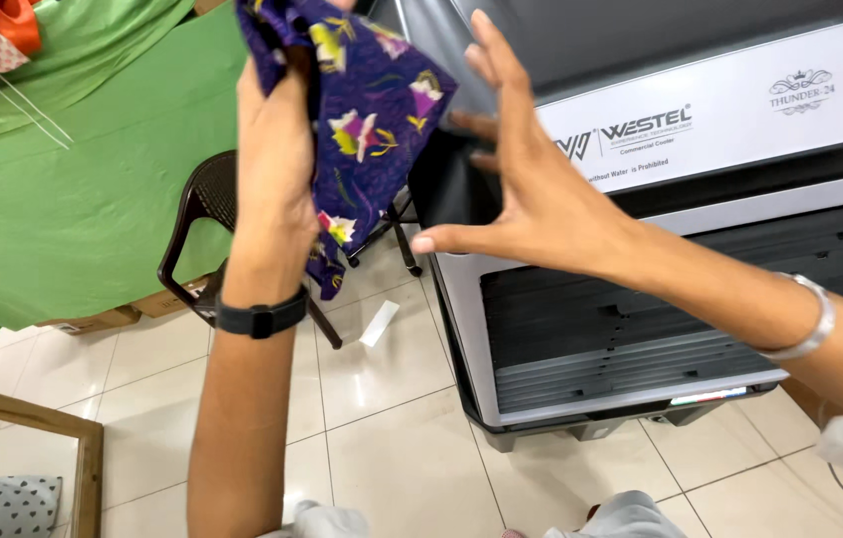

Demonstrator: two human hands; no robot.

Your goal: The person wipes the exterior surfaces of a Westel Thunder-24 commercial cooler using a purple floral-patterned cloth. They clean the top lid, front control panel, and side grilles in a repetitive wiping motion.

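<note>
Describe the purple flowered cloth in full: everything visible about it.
The purple cloth is a thin, soft-looking fabric, deep violet with a print of white, pink and yellow flowers and green stems. It is bunched and creased, held up in the air near the top of the view. The left hand grips it along its left side, and a narrow tail hangs down past that wrist. The right hand is spread open just beside its right edge; contact there cannot be told. Its top runs out of frame.
</note>
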